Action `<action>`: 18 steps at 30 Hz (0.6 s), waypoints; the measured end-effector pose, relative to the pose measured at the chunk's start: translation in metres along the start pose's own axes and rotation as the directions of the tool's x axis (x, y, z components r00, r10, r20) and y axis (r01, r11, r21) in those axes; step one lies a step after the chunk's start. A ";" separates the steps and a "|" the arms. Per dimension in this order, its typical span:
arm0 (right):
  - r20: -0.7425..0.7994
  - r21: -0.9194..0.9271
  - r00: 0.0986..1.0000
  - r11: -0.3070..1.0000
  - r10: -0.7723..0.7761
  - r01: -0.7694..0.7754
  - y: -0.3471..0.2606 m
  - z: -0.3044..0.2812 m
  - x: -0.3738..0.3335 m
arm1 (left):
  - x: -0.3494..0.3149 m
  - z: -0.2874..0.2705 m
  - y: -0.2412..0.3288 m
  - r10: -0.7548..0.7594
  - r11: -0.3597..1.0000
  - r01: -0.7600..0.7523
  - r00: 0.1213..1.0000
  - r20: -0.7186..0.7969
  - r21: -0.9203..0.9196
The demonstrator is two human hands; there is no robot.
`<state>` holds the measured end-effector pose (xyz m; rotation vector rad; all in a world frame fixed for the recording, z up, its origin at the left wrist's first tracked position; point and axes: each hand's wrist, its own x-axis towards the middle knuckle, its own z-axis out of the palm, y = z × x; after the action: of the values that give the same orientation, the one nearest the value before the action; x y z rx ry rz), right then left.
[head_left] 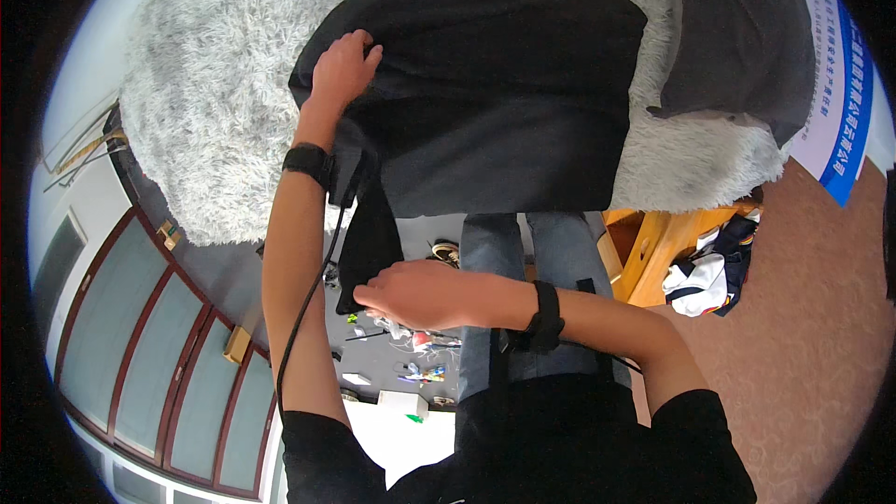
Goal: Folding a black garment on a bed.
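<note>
A black long-sleeved top (504,103) lies spread on a white fluffy blanket (215,75). My left hand (345,70) is on the top's upper left part, fingers bent and thumb close to them, pinching the cloth. One sleeve (371,238) hangs off the near edge of the blanket, toward my body. Its lower end is in my right hand (411,294), whose fingers are closed round the cuff and partly hidden by the back of the hand. Each of my wrists wears a black strap, and a cable runs along my left forearm.
A dark grey cloth (742,37) lies on the blanket's right side, beside a blue and white printed sheet (845,84). Below are a wooden drawer unit (658,252), a bundle of white and dark clothes (714,271) and small scattered items (425,373). Glazed doors (140,355) stand at left.
</note>
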<state>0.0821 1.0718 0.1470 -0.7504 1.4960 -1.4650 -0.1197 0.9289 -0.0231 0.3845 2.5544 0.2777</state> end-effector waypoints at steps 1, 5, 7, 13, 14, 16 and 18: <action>0.017 -0.001 1.000 1.000 -0.004 0.004 0.000 0.002 0.000 | 0.008 0.004 0.000 -0.173 0.985 0.174 0.971 0.163 0.011; -0.040 -0.011 0.998 0.999 -0.051 0.050 0.002 0.014 0.001 | 0.017 0.015 -0.023 -0.207 0.969 0.120 0.873 0.442 0.217; 0.004 -0.047 0.999 0.998 -0.051 0.051 0.002 0.018 0.004 | 0.012 0.017 -0.036 -0.159 0.982 0.084 0.859 0.487 0.171; -0.005 -0.033 0.997 0.996 -0.080 0.080 -0.001 0.019 0.010 | 0.005 0.005 -0.044 0.034 0.992 0.014 0.926 0.375 -0.124; -0.038 -0.022 0.995 0.995 -0.094 0.093 -0.002 0.018 0.011 | 0.005 0.003 -0.042 0.036 0.992 0.012 0.926 0.375 -0.126; 0.009 -0.002 0.999 0.999 -0.048 0.048 -0.001 0.016 0.012 | 0.001 0.002 -0.036 -0.027 0.998 0.010 0.955 0.297 0.056; 0.009 -0.011 0.999 0.999 -0.033 0.033 0.001 0.015 0.014 | -0.008 0.002 -0.033 0.095 0.991 -0.106 0.987 0.133 0.076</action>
<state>0.0900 1.0525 0.1450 -0.7909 1.4921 -1.4772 -0.1191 0.8958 -0.0302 0.5460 2.4284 0.1781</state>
